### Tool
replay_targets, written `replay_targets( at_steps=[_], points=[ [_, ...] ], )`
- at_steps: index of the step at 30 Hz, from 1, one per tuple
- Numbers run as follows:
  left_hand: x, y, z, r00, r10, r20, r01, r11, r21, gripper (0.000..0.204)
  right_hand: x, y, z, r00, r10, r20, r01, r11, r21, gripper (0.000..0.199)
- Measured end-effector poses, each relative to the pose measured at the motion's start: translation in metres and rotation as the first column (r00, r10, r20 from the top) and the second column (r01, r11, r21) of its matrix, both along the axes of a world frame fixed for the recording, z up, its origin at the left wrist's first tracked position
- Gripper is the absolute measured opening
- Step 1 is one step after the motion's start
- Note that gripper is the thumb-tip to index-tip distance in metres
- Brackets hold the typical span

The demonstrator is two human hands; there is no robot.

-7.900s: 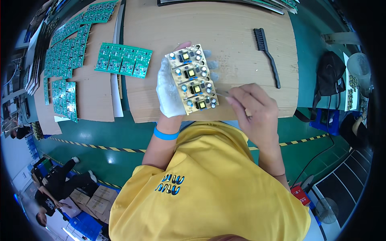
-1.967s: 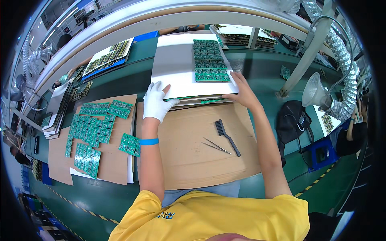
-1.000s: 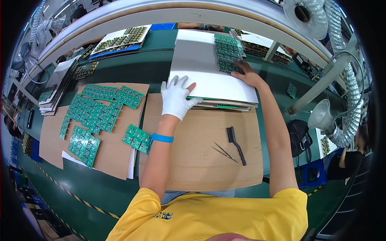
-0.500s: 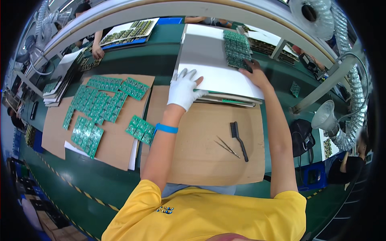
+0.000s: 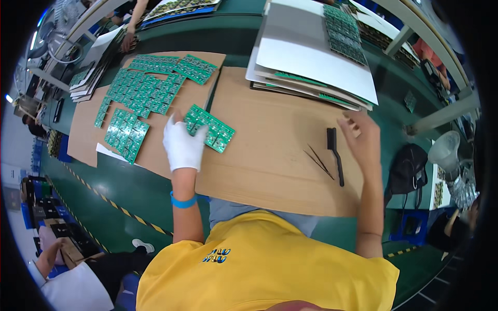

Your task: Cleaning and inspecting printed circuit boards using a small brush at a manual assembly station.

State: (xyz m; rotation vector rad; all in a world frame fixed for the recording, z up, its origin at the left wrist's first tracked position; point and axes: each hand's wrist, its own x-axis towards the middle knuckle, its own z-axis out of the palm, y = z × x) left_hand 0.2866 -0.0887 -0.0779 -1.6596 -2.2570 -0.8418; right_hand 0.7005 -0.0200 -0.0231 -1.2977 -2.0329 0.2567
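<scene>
My left hand [image 5: 184, 145], in a white glove with a blue band on the wrist, is at the left end of a green circuit board panel [image 5: 220, 136]. Its thumb and fingers are spread, the thumb overlapping the board; whether it touches, I cannot tell. My right hand [image 5: 362, 136] hovers over the right edge of the cardboard mat [image 5: 270, 171], fingers loosely bent and apart, with nothing visible in them. Below and left of it lie a black brush [image 5: 335, 155] and metal tweezers [image 5: 319, 161]. More green board panels [image 5: 142, 90] cover the cardboard [image 5: 83, 129] at left.
A stack of white and grey sheets [image 5: 316, 75] with boards between stands at the back right, a darker green panel [image 5: 345, 36] on top. A black bag [image 5: 410, 168] lies at right. A co-worker's hand [image 5: 128, 41] is at the far left; another person sits lower left.
My left hand has left the sheet stack and moved left and nearer, to the loose board. My right hand has come off the panel on the stack, toward me. The view has shifted.
</scene>
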Motion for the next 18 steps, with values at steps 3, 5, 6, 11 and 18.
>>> replay_targets(
  at_steps=[3,5,6,11,18],
  points=[
    [-0.007,0.004,0.003,0.953,0.042,0.299,0.022,0.978,-0.207,0.069,0.002,-0.035,-0.033,0.895,-0.351,0.275,0.357,0.934,0.027,0.026],
    [-0.014,0.001,0.000,0.871,-0.053,0.489,0.112,0.989,-0.092,0.067,0.004,-0.054,-0.056,0.892,-0.342,0.296,0.404,0.898,-0.178,0.027],
    [-0.014,-0.001,0.000,0.813,-0.103,0.573,0.148,0.988,-0.032,0.066,0.004,-0.062,-0.064,0.890,-0.337,0.306,0.423,0.862,-0.281,0.028],
    [0.015,-0.004,-0.005,0.311,-0.282,0.908,0.283,0.939,0.195,0.061,0.011,-0.068,-0.088,0.903,-0.340,0.262,0.388,0.907,-0.163,0.026],
    [0.082,-0.018,-0.060,-0.097,-0.195,0.976,0.236,0.948,0.213,0.058,-0.033,-0.086,-0.070,0.974,-0.216,-0.066,0.202,0.964,-0.172,0.029]
  ],
)
